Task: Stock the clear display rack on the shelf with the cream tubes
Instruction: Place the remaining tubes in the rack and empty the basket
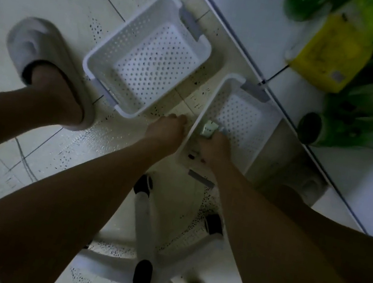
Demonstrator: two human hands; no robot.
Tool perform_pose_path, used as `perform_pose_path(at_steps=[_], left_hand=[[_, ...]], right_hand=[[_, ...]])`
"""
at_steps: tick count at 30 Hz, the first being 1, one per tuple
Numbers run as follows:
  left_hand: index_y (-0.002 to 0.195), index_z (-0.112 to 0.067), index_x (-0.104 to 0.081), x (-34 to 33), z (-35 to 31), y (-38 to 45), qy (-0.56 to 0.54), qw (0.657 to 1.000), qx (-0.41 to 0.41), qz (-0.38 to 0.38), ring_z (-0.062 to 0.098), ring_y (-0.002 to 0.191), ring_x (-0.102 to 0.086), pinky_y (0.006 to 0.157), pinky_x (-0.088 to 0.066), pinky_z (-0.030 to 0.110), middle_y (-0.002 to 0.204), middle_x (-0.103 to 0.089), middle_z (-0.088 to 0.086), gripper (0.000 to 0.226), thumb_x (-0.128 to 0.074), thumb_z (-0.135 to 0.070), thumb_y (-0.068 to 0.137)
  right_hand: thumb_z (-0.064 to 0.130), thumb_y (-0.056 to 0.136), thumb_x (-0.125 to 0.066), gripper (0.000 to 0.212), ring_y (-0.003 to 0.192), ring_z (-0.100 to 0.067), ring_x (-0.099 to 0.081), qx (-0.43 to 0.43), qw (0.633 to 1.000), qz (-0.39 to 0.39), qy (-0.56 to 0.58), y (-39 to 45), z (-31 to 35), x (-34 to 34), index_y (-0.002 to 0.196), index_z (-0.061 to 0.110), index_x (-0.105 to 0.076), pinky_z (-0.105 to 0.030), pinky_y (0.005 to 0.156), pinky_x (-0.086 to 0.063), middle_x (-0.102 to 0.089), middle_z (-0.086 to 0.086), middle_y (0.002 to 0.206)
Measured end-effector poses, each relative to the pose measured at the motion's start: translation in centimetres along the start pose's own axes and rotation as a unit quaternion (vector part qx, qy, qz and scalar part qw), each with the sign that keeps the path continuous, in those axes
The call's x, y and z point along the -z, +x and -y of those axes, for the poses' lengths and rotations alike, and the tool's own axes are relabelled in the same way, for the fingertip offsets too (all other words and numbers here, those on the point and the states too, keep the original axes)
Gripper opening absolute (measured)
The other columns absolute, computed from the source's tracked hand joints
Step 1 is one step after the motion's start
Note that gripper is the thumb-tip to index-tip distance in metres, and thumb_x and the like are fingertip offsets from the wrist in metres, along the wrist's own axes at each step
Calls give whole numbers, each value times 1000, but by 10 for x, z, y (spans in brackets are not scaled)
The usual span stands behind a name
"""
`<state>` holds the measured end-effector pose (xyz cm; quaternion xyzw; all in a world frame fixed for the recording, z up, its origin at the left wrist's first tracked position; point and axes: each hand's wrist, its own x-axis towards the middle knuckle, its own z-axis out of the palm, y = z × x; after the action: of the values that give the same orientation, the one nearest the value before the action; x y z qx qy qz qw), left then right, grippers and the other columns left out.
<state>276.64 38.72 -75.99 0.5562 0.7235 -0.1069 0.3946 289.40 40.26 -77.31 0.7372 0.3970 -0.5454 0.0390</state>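
Two white perforated baskets sit on the tiled floor. The left basket (100, 61) holds nothing. My right hand (214, 147) reaches inside the right basket (216, 94) and grips a white cream tube (208, 129) near its bottom. My left hand (168, 128) hangs just outside that basket's left rim with fingers curled, and I cannot tell whether it touches the rim. The clear display rack is not in view.
A white shelf (251, 20) runs diagonally at the upper right, carrying green packages (357, 126) and a yellow bag (330, 54). My slippered left foot (44, 66) stands left of the baskets. A white chair base with black castors (142, 275) lies below my arms.
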Motion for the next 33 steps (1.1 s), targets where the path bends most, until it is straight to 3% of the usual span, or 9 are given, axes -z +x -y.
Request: perform_pose_path(at_steps=[3, 8, 11, 15, 19, 22, 26, 28, 33], left_hand=[[134, -17, -47, 26, -12, -14, 15, 1000, -7, -13, 27, 102, -61, 85, -54, 44, 122, -58, 10, 34, -36, -20, 102], [133, -20, -51, 91, -41, -53, -15, 993, -78, -88, 26, 110, -58, 87, -49, 37, 125, -59, 6, 37, -38, -34, 101], [131, -18, -50, 148, -70, -84, 17, 976, -148, -158, 31, 109, -57, 88, -50, 43, 122, -59, 11, 37, -40, -33, 100], [129, -24, -53, 232, -123, -150, 29, 930, -233, -282, 27, 110, -58, 87, -51, 42, 123, -60, 5, 34, -42, -36, 99], [123, -25, -58, 300, -176, -228, 47, 869, -326, -370, 23, 108, -58, 81, -49, 34, 117, -62, 1, 32, -43, -40, 99], [117, -29, -61, 342, -214, -282, 44, 818, -383, -428, 19, 106, -56, 82, -47, 35, 113, -63, -3, 30, -45, -43, 97], [113, -32, -63, 377, -271, -337, 43, 769, -441, -462, 12, 102, -54, 81, -48, 35, 110, -62, -10, 28, -44, -44, 97], [114, -31, -64, 385, -302, -351, 60, 753, -465, -461, 12, 103, -55, 82, -49, 35, 113, -63, -10, 29, -45, -44, 96], [120, -30, -63, 380, -381, -353, 127, 763, -492, -399, 17, 112, -55, 92, -48, 37, 125, -62, -5, 38, -42, -50, 96]], right_hand=[[29, 83, -59, 28, 76, -28, -68, 19, 999, 21, 24, -21, 10, 33, 101, 9, -65, -45, 67, -60, -69, -12, 88], [21, 96, -46, 20, 70, -27, -61, 26, 985, 74, 156, -93, 69, 110, 96, 5, -58, -47, 75, -59, -58, -13, 79], [21, 95, -38, 25, 44, -21, -48, 120, 956, 116, 240, -152, 105, 155, 94, 4, -57, -30, 50, -42, -52, -9, 64], [35, 100, -38, 30, 38, -17, -37, 277, 917, 102, 267, -253, 138, 209, 88, 13, -54, -21, 42, -28, -49, -6, 57], [27, 102, -41, 24, 38, -19, -36, 451, 852, 23, 264, -358, 154, 262, 82, 15, -48, -21, 41, -29, -50, -8, 60], [24, 103, -42, 23, 44, -23, -44, 528, 811, -58, 244, -427, 156, 306, 85, 12, -50, -27, 42, -40, -56, -7, 64], [33, 102, -44, 22, 78, -23, -64, 570, 779, -195, 175, -491, 146, 364, 98, 21, -62, -38, 76, -52, -68, -5, 89], [38, 100, -47, 24, 90, -23, -63, 567, 767, -269, 133, -506, 137, 394, 100, 22, -65, -39, 84, -51, -67, -7, 98], [24, 97, -58, 19, 74, -20, -56, 540, 745, -363, 148, -519, 103, 475, 99, 5, -58, -37, 64, -49, -57, -10, 85]])
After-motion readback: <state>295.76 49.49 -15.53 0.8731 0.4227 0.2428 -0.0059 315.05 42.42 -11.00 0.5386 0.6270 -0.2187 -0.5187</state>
